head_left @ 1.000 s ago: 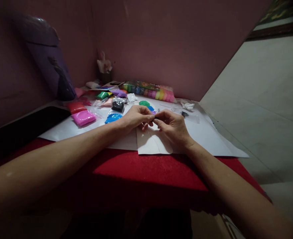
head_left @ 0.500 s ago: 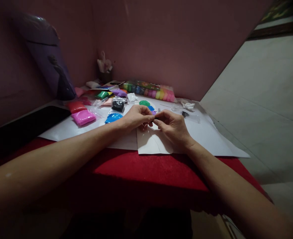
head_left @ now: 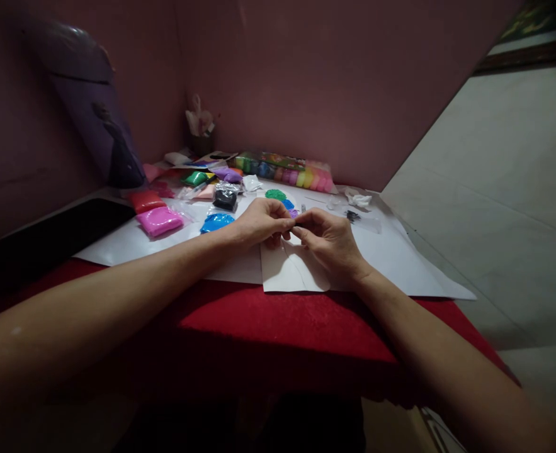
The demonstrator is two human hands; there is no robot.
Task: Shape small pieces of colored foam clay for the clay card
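Observation:
My left hand (head_left: 264, 223) and my right hand (head_left: 329, 239) meet fingertip to fingertip above a white sheet (head_left: 284, 270). Both are pinched closed; whatever lies between the fingertips is too small and dark to make out. Just behind the fingers, green clay (head_left: 275, 194), blue clay (head_left: 288, 204) and purple clay (head_left: 293, 214) sit on the sheet, the purple partly hidden by the hands. A blue clay packet (head_left: 216, 222) lies left of my left hand, with a black clay packet (head_left: 225, 197) behind it. Small dark pieces (head_left: 352, 216) lie beyond my right hand.
Pink (head_left: 159, 221) and red (head_left: 146, 201) packets lie at the left, beside a black object (head_left: 65, 233). A long pack of colored clay (head_left: 284, 172) rests near the wall. A cup (head_left: 201, 143) stands in the back corner. Red cloth (head_left: 278, 321) covers the table's front.

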